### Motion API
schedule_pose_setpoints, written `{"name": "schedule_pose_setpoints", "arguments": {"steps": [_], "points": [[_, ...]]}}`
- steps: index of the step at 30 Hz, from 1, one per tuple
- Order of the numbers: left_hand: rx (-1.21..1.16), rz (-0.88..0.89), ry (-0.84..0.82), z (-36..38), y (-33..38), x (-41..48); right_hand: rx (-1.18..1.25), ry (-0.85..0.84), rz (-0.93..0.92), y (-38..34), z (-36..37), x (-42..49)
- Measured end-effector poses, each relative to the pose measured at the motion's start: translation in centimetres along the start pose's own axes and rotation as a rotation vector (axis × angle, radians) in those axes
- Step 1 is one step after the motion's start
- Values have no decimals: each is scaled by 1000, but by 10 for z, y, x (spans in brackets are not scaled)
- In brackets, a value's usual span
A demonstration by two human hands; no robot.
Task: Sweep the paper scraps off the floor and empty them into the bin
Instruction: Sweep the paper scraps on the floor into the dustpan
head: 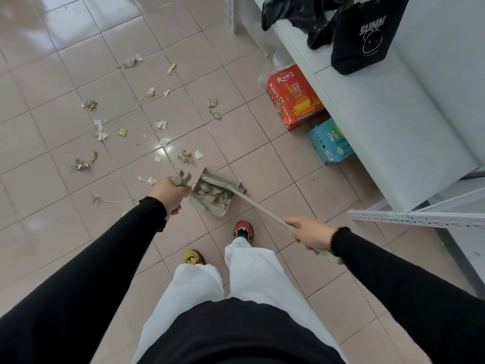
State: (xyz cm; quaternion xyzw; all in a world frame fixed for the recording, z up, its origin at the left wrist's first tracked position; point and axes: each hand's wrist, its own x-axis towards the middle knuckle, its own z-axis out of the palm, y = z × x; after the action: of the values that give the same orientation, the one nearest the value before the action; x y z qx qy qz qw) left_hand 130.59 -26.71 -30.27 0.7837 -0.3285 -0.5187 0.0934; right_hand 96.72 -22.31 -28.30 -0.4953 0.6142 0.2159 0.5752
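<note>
Left hand (pixel 170 193) is closed around the dustpan handle (pixel 179 181), likely to steady the dustpan (pixel 210 206) on the floor (pixel 52 61) so scraps can be pushed in. Right hand (pixel 312 235) is wrapped round the broom handle (pixel 259 207), held low and slanted, so the broom head (pixel 217 181) lies across the pan between the 2 hands. A small heap (pixel 214 192) of scraps sits in the pan right under the broom head.

Most paper scraps (pixel 126 132) lie ahead and to the left of the left hand, scattered loose over several tiles, a few just beside that hand. Judgement: 1 batch is in and most are left, so the pan probably needs shifting toward the scatter. No bin is clearly visible, so cannot tell where emptying happens.

2 shoes (pixel 244 231) stand near the pan, between the arms. The floor is glossy pinkish tile with light glare. Beyond the right hand runs a white counter (pixel 393 127) with a black tote bag (pixel 364 40) and a black plastic bag (pixel 301 11) at its far end. A red box (pixel 294 98) and a blue box (pixel 329 143) sit on the floor against its base.
</note>
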Motion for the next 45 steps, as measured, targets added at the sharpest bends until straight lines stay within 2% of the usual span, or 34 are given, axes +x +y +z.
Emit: {"name": "schedule_pose_setpoints", "arguments": {"steps": [3, 7, 10, 14, 19, 26, 34, 45], "points": [[-11, -4, -2, -1, -12, -6, 41, 50, 6, 6, 14, -31], [-46, 1, -8, -3, -29, -11, -101, 175, 17, -26, 42, 1], [-55, 14, -18, -9, -45, -12, -127, 139, 38, -44, 59, 24], [-43, 54, -30, -26, -75, -17, 63, 77, 28, -40, 89, -7], [-43, 124, -45, -67, -138, -33, 238, 150, 48, -36, 157, -55], [-42, 188, -60, -147, -242, -76, 331, 281, 2, -98, 258, -47], [-58, 112, 11, -221, -332, -118, 393, 240, -36, -142, 328, -39], [-31, -50, 123, -297, -404, -126, 230, 255, -78, -208, 347, 8]]}}
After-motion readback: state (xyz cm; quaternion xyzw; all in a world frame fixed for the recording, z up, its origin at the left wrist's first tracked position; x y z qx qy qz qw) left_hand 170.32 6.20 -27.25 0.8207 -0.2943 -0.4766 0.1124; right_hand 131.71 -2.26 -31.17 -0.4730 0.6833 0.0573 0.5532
